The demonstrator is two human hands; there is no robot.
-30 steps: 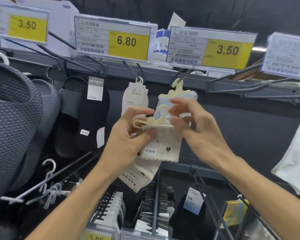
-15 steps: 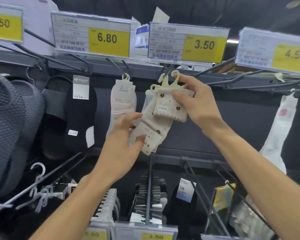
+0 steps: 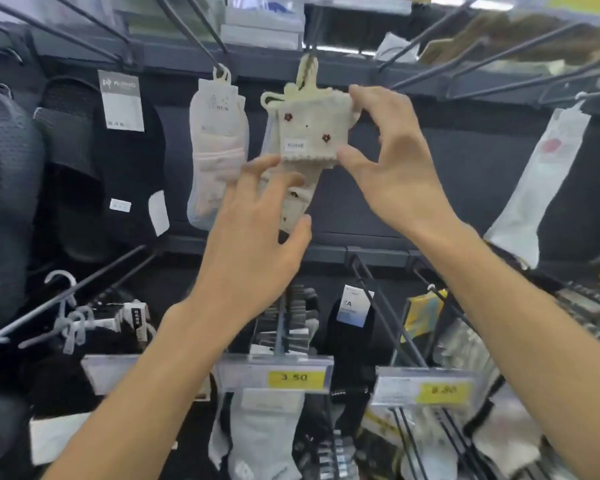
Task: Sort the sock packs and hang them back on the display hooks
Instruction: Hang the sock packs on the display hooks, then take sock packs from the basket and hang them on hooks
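The right hand (image 3: 392,168) pinches the cream, red-flowered sock pack (image 3: 309,133) between thumb and fingers. The pack hangs by its cream plastic hanger (image 3: 307,76) below the upper rail. The left hand (image 3: 257,237), fingers spread and relaxed, touches a second cream flowered sock (image 3: 300,197) just beneath. A pale pink sock pack (image 3: 219,161) hangs beside them.

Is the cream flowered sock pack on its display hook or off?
Apparently on: the cream flowered sock pack has its plastic hanger at the dark wire hook, though blur hides contact. The right hand pinches the pack.
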